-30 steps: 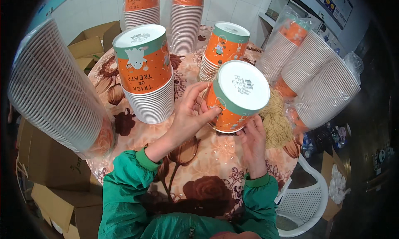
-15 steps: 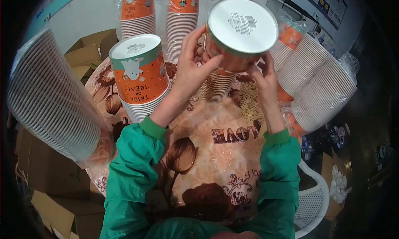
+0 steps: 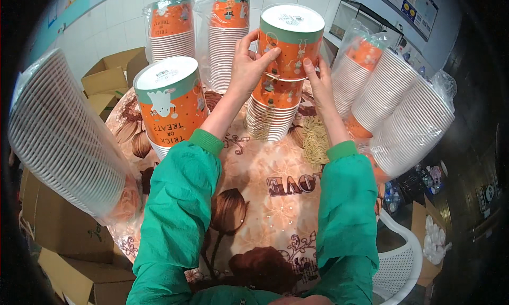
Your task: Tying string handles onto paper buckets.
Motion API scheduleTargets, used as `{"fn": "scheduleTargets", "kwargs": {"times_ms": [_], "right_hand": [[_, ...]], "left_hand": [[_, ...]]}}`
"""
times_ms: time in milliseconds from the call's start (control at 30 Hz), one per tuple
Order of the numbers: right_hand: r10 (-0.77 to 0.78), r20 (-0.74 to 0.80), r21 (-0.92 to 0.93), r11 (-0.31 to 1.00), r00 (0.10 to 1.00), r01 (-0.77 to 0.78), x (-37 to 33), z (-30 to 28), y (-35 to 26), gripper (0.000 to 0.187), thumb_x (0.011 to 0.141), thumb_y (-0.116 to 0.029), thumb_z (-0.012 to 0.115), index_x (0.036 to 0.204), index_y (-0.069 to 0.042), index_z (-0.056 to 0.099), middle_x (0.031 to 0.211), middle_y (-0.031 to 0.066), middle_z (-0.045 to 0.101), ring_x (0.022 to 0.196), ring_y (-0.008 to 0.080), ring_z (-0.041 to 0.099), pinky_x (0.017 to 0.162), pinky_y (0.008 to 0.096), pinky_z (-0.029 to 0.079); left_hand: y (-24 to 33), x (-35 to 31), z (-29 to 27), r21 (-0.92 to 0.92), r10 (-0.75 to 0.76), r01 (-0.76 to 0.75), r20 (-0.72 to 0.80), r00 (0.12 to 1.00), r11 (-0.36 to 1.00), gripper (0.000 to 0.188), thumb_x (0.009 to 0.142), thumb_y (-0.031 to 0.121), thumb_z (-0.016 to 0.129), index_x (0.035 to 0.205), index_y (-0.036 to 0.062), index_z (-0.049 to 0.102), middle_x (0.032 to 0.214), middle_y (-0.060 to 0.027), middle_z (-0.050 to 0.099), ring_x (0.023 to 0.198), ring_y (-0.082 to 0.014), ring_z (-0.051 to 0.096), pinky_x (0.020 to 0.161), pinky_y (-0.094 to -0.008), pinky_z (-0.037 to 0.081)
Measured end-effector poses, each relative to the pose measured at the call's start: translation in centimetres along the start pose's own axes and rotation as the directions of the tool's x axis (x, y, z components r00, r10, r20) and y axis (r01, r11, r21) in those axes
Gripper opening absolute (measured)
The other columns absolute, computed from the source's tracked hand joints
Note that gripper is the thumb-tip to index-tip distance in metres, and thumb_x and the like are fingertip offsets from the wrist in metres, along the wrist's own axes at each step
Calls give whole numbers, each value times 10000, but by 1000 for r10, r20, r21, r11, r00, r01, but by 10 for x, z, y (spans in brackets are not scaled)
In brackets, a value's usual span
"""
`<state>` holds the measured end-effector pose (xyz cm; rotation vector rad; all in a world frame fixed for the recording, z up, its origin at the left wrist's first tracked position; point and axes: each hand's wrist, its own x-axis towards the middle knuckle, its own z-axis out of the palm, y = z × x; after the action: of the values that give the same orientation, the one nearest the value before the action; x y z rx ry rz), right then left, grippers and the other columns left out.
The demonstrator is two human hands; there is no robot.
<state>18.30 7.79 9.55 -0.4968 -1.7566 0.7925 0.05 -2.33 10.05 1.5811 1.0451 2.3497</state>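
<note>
- Orange paper cup (image 3: 290, 37), upside down with its white base up, is gripped between both hands above the middle of the table's far edge.
- Left hand (image 3: 250, 66) is wrapped round the cup's left wall, fingers curled; right hand (image 3: 318, 77) presses flat on its right wall.
- It sits on the centre stack (image 3: 273, 111) of inverted cups; judged nearly seated, not yet let go.
- A second stack (image 3: 169, 106) stands near the table's left edge, topped and untouched.
- Wrapped sleeves of cups (image 3: 408, 114) lean along the right edge, two more (image 3: 172, 29) at the far edge, one large sleeve (image 3: 63, 140) at the left; judged still to be unpacked.
- Pale shredded filling (image 3: 315, 140) lies on the patterned tablecloth (image 3: 265, 199).
- Unclear: whether the cup is fully nested; the right thumb is hidden; the stack's count is unreadable.
</note>
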Motion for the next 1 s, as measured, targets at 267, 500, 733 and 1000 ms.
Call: {"fn": "scheduleTargets", "kwargs": {"times_ms": [267, 500, 733, 1000], "right_hand": [[48, 88, 216, 974, 995, -66, -4, 16, 7, 763, 944, -611, 651, 1397, -6, 550, 1238, 137, 599, 1134, 205, 606, 980, 369, 490], [64, 38, 226, 972, 997, -71, -7, 12, 27, 643, 981, -531, 650, 1341, -3, 580, 1123, 76, 663, 959, 150, 669, 883, 324, 534], [142, 77, 148, 977, 987, -152, -16, 13, 34, 695, 993, -583, 592, 1485, -99, 506, 1218, 26, 642, 1076, 113, 587, 872, 275, 489], [156, 80, 228, 959, 984, -171, -35, 26, 51, 619, 1006, -524, 599, 1373, -27, 551, 1201, 93, 645, 1093, 167, 635, 928, 358, 512]], "left_hand": [[-12, 5, -2, 165, -89, 94, -38, 995, 982, 864, 841, 265, 860, 1494, -39, 383, 1386, -147, 501, 939, -132, 650, 793, -279, 573], [-36, 9, 4, 209, -107, 107, -14, 994, 972, 976, 828, 279, 870, 1534, -65, 291, 1381, -191, 463, 1086, -245, 668, 906, -330, 584], [-58, 4, 0, 169, -144, 150, -46, 989, 974, 1022, 744, 498, 869, 1461, -83, 431, 1296, -218, 481, 1168, -321, 567, 978, -406, 521], [-62, -9, 0, 166, -105, 118, -83, 991, 979, 934, 763, 411, 881, 1428, -89, 459, 1310, -235, 469, 1184, -315, 570, 987, -384, 527]]}}
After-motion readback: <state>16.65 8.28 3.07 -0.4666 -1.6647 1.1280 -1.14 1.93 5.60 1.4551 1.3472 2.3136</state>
